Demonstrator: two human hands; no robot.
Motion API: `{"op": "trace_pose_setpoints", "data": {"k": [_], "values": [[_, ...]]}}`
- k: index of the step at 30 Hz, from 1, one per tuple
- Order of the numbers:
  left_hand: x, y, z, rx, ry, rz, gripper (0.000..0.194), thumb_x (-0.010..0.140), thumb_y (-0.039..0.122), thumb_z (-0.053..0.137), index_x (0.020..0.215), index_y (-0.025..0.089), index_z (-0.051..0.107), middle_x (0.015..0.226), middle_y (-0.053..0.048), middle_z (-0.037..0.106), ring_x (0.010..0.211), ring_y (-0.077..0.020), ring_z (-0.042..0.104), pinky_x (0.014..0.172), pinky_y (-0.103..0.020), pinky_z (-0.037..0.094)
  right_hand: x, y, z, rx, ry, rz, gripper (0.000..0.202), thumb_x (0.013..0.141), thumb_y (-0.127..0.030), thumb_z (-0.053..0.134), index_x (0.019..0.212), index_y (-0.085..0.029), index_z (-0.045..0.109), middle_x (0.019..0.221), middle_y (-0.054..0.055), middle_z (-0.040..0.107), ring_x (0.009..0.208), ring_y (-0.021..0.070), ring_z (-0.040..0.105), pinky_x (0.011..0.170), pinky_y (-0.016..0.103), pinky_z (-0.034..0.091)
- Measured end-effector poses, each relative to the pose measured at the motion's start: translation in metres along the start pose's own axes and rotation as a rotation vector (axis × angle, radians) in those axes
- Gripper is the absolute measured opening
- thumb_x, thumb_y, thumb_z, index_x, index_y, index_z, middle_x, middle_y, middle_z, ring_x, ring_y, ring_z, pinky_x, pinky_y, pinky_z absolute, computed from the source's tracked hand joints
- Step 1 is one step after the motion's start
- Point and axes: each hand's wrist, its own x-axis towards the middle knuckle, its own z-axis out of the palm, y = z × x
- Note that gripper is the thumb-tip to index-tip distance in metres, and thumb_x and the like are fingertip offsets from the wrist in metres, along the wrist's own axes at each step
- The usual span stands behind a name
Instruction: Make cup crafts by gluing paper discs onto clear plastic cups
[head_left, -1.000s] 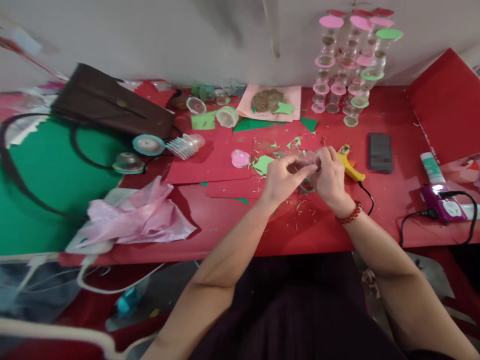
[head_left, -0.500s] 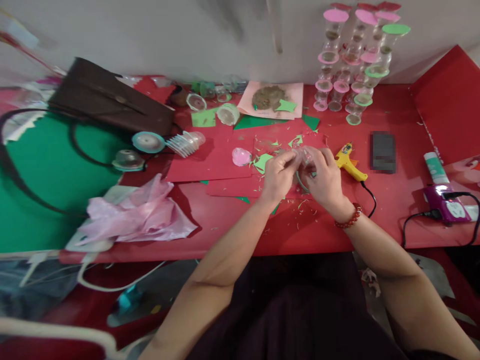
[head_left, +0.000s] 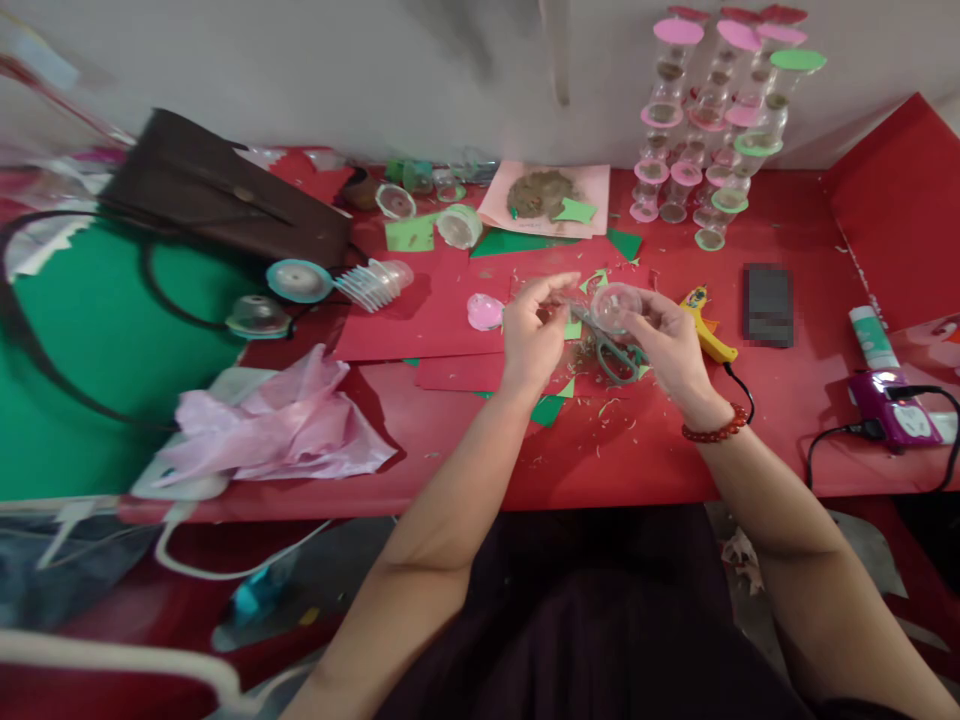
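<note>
The right hand [head_left: 673,350] grips a round, transparent plastic cup [head_left: 615,306] with a pink-tinged rim at its fingertips, on the side toward the left hand [head_left: 529,330]. The left hand's grip cannot be determined. Green-handled scissors [head_left: 611,369] lie between the hands.

Clear plastic cup [head_left: 613,306] is gleaming, smooth. Pink plastic bag [head_left: 277,425] is showing a crinkled sheen; brown heap [head_left: 541,194] is looking rough, matt.

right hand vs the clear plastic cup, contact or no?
Touching. The head view shows the right hand gripping the clear plastic cup, its thumb lying against the near side.
</note>
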Motion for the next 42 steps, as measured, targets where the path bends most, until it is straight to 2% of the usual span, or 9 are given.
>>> {"op": "trace_pose_setpoints", "data": {"k": [3, 5, 7, 11, 14, 19, 25, 32, 42], "values": [[-0.001, 0.001, -0.002, 0.039, -0.056, 0.101, 0.026, 0.091, 0.021, 0.07, 0.113, 0.029, 0.079, 0.125, -0.005, 0.073, 0.109, -0.0214, 0.066, 0.089, -0.034, 0.054, 0.003, -0.001, -0.003, 0.123, -0.03, 0.038, 0.02, 0.085, -0.037, 0.075, 0.101, -0.025, 0.077, 0.108, 0.004, 0.081, 0.094, 0.0176, 0.076, 0.084, 0.036, 0.066], [-0.003, 0.002, -0.001, 0.098, -0.093, 0.212, 0.02, 0.094, 0.025, 0.071, 0.11, 0.03, 0.082, 0.124, -0.006, 0.072, 0.113, -0.0227, 0.065, 0.093, -0.036, 0.055, 0.003, 0.0, -0.004, 0.159, -0.043, 0.045, 0.022, 0.084, -0.041, 0.078, 0.1, -0.025, 0.078, 0.108, 0.005, 0.081, 0.096, 0.0186, 0.077, 0.087, 0.037, 0.067], [-0.004, 0.002, 0.0, 0.225, -0.081, 0.376, 0.013, 0.093, 0.032, 0.077, 0.104, 0.031, 0.084, 0.123, -0.006, 0.07, 0.117, -0.0242, 0.062, 0.099, -0.04, 0.053, 0.003, 0.0, -0.004, 0.176, -0.048, 0.049, 0.027, 0.084, -0.046, 0.079, 0.102, -0.026, 0.078, 0.106, 0.004, 0.081, 0.097, 0.019, 0.077, 0.089, 0.037, 0.066], [-0.007, -0.003, 0.007, 0.443, -0.014, 0.682, 0.009, 0.09, 0.037, 0.081, 0.093, 0.029, 0.083, 0.114, -0.006, 0.072, 0.109, -0.0245, 0.06, 0.098, -0.042, 0.052, 0.001, 0.002, -0.002, 0.167, -0.044, 0.026, 0.039, 0.083, -0.059, 0.08, 0.108, -0.028, 0.078, 0.107, 0.003, 0.081, 0.098, 0.0189, 0.075, 0.087, 0.035, 0.066], [-0.009, -0.006, 0.012, 0.463, -0.021, 0.759, 0.007, 0.093, 0.033, 0.078, 0.091, 0.026, 0.08, 0.099, -0.005, 0.074, 0.097, -0.0221, 0.061, 0.09, -0.039, 0.054, 0.0, 0.005, 0.001, 0.142, -0.041, -0.004, 0.05, 0.079, -0.067, 0.082, 0.11, -0.029, 0.077, 0.113, 0.004, 0.08, 0.099, 0.0195, 0.074, 0.086, 0.036, 0.065], [-0.011, -0.006, 0.014, 0.343, -0.036, 0.68, 0.012, 0.097, 0.03, 0.074, 0.087, 0.024, 0.078, 0.085, -0.002, 0.078, 0.085, -0.0187, 0.068, 0.084, -0.036, 0.055, -0.001, 0.008, 0.006, 0.13, -0.039, -0.022, 0.052, 0.078, -0.069, 0.082, 0.109, -0.028, 0.074, 0.105, 0.005, 0.078, 0.095, 0.0188, 0.073, 0.085, 0.035, 0.064], [-0.009, -0.007, 0.014, 0.166, -0.112, 0.434, 0.022, 0.094, 0.036, 0.076, 0.075, 0.025, 0.079, 0.08, -0.002, 0.08, 0.077, -0.017, 0.072, 0.083, -0.036, 0.058, -0.004, 0.005, 0.005, 0.212, -0.086, 0.12, 0.044, 0.08, -0.062, 0.083, 0.109, -0.029, 0.076, 0.098, 0.0, 0.076, 0.082, 0.0132, 0.069, 0.081, 0.03, 0.063], [-0.006, 0.0, 0.009, 0.137, -0.235, 0.323, 0.025, 0.092, 0.033, 0.075, 0.068, 0.024, 0.076, 0.074, -0.002, 0.078, 0.073, -0.0163, 0.069, 0.079, -0.034, 0.058, -0.005, 0.002, 0.003, 0.265, -0.109, 0.118, 0.034, 0.077, -0.052, 0.088, 0.102, -0.03, 0.082, 0.101, -0.001, 0.078, 0.089, 0.0132, 0.07, 0.089, 0.032, 0.062], [-0.009, 0.002, 0.01, 0.12, -0.184, 0.223, 0.02, 0.091, 0.031, 0.075, 0.072, 0.023, 0.077, 0.076, -0.001, 0.078, 0.073, -0.0155, 0.068, 0.078, -0.031, 0.055, -0.004, 0.0, 0.002, 0.282, -0.105, 0.143, 0.037, 0.073, -0.051, 0.091, 0.103, -0.031, 0.083, 0.104, -0.001, 0.079, 0.093, 0.0151, 0.071, 0.096, 0.037, 0.062]]}}
